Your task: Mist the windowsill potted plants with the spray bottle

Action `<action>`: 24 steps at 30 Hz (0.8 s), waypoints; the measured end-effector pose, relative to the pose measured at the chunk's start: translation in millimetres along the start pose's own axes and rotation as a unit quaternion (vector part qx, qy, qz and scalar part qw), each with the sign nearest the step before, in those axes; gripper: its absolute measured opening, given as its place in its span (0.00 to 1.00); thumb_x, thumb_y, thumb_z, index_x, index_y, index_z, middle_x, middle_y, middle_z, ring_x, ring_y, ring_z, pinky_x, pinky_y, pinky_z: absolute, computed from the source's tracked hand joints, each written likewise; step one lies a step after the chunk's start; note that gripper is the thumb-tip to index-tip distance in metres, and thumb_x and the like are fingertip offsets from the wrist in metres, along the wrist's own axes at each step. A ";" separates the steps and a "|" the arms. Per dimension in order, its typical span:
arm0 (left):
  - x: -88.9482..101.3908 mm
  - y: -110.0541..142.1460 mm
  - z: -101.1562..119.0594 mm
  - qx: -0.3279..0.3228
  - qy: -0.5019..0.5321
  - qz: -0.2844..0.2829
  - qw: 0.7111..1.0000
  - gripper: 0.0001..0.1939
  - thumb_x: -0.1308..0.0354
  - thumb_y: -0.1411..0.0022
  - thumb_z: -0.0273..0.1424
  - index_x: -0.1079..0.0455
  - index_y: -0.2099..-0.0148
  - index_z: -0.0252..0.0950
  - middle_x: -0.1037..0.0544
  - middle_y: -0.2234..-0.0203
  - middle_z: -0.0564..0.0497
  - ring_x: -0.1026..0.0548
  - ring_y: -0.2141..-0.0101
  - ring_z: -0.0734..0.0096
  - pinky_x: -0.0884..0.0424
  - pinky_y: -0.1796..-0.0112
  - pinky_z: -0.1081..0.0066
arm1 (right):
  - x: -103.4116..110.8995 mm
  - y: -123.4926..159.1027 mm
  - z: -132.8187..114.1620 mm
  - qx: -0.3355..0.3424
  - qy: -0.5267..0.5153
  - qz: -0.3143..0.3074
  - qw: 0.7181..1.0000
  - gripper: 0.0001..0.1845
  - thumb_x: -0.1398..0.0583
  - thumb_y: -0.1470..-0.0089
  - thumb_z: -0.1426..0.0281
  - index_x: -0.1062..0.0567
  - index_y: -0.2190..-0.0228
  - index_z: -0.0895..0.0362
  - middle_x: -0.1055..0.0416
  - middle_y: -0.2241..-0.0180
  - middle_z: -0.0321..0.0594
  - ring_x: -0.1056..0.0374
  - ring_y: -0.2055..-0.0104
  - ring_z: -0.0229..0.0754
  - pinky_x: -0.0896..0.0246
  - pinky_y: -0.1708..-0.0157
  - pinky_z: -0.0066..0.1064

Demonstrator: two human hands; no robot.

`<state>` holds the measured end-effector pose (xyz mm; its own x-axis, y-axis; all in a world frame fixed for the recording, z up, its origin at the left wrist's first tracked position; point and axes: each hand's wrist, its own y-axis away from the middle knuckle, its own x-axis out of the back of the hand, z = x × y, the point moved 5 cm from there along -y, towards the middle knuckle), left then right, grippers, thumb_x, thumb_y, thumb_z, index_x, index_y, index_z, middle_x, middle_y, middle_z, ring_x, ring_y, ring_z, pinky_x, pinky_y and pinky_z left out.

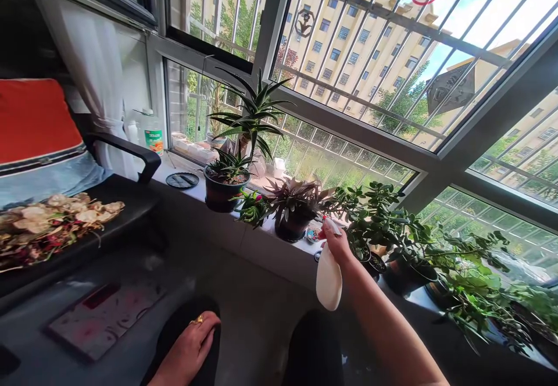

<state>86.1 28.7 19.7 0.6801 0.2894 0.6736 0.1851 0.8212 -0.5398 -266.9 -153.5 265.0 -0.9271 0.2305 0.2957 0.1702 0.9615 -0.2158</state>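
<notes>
My right hand [336,245] is closed round the neck of a white spray bottle [329,281], its body hanging below the fist. The nozzle points toward a purple-leaved plant [300,197] in a dark pot [291,226] on the window ledge. Beside that pot, close to the bottle, lies a small colourful round item [313,234] that I cannot identify. My left hand [192,348], wearing a gold ring, rests flat on my left knee and holds nothing. Further left stands a tall spiky succulent [253,113] in a large dark pot [224,194].
Leafy potted plants [410,235] crowd the ledge to the right. A dark saucer [182,180] and a jar with a green label [152,136] stand at its left end. A black chair [148,162] holds dried flowers [56,223]. A patterned scale [104,316] lies on the floor.
</notes>
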 end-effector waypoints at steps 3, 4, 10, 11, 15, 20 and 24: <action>3.6 -0.2 2.4 -0.019 -0.012 0.008 1.000 0.10 0.51 0.29 0.31 0.28 0.52 0.39 0.21 0.58 0.51 0.21 0.57 0.69 0.26 0.54 0.74 | -5.3 8.3 15.7 -0.035 0.001 -0.015 0.999 0.29 0.37 0.56 0.43 0.26 0.69 0.57 0.32 0.80 0.35 0.33 0.78 0.41 0.37 0.82 0.30; 5.5 -0.5 3.8 -0.028 -0.017 0.017 0.999 0.10 0.50 0.29 0.31 0.29 0.52 0.39 0.21 0.58 0.51 0.21 0.57 0.70 0.26 0.54 0.74 | -5.3 10.3 17.5 -0.034 0.002 -0.017 0.999 0.29 0.37 0.56 0.43 0.25 0.67 0.57 0.31 0.80 0.36 0.33 0.77 0.42 0.37 0.82 0.30; 11.1 -3.6 10.4 -0.053 -0.023 0.053 0.997 0.09 0.50 0.29 0.31 0.29 0.53 0.40 0.21 0.59 0.52 0.21 0.58 0.72 0.26 0.55 0.76 | 4.2 1.0 -7.3 0.054 0.015 -0.008 0.998 0.28 0.40 0.51 0.45 0.23 0.62 0.56 0.25 0.69 0.40 0.32 0.74 0.40 0.33 0.78 0.31; 10.7 -3.9 10.4 -0.052 -0.019 0.055 0.997 0.09 0.49 0.29 0.31 0.29 0.53 0.40 0.21 0.59 0.51 0.21 0.58 0.72 0.26 0.56 0.77 | 6.5 -2.8 -12.1 0.064 0.012 0.004 0.998 0.28 0.40 0.50 0.45 0.24 0.62 0.56 0.24 0.68 0.41 0.32 0.74 0.40 0.32 0.77 0.31; 7.6 -2.9 8.2 -0.047 -0.011 0.053 0.997 0.09 0.50 0.30 0.31 0.29 0.53 0.39 0.20 0.60 0.50 0.20 0.58 0.71 0.25 0.56 0.76 | 8.8 -13.9 -9.7 0.026 -0.019 0.033 0.999 0.29 0.38 0.54 0.44 0.25 0.63 0.57 0.26 0.72 0.40 0.29 0.71 0.44 0.33 0.78 0.31; 7.5 0.2 6.7 -0.043 -0.018 0.040 0.998 0.09 0.50 0.29 0.32 0.29 0.53 0.38 0.20 0.59 0.49 0.20 0.58 0.69 0.25 0.56 0.75 | 3.6 -4.5 15.4 -0.029 -0.023 0.021 0.999 0.28 0.36 0.58 0.45 0.26 0.69 0.57 0.31 0.80 0.36 0.32 0.78 0.42 0.36 0.84 0.31; 11.6 -0.7 9.7 -0.055 -0.029 0.056 0.996 0.09 0.50 0.29 0.32 0.28 0.53 0.39 0.20 0.59 0.50 0.20 0.58 0.70 0.24 0.56 0.75 | 7.1 2.7 11.1 -0.005 -0.016 0.015 1.000 0.27 0.37 0.54 0.46 0.24 0.67 0.57 0.27 0.75 0.39 0.30 0.75 0.43 0.33 0.81 0.31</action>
<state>87.0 36.3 32.8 0.6589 0.4069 0.6327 0.1900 0.7238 -0.6634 -276.7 -150.9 256.2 -0.9320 0.2538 0.2588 0.2009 0.9560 -0.2140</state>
